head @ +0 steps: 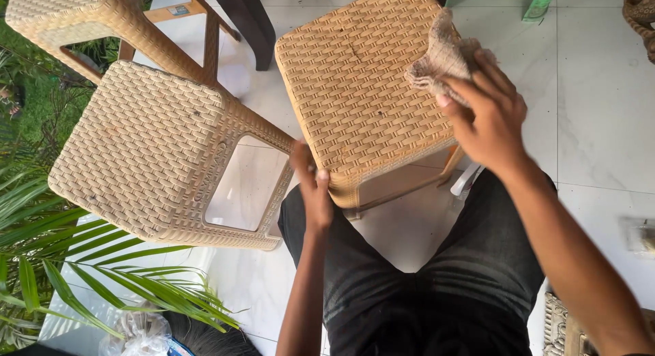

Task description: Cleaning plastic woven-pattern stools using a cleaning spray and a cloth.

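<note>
A tan woven-pattern plastic stool (pixel 355 90) stands in front of me on the white tiled floor. My left hand (pixel 312 185) grips its near front corner. My right hand (pixel 486 114) is closed on a beige coarse cloth (pixel 440 56) and presses it against the stool's right top edge. My legs in dark trousers are below the stool.
A second tan woven stool (pixel 150 151) lies tilted to the left, and a third (pixel 68 15) stands at the top left. Green palm leaves (pixel 102 274) fill the lower left. A clear plastic bag (pixel 140 332) lies at the bottom. A dark furniture leg (pixel 249 25) stands behind.
</note>
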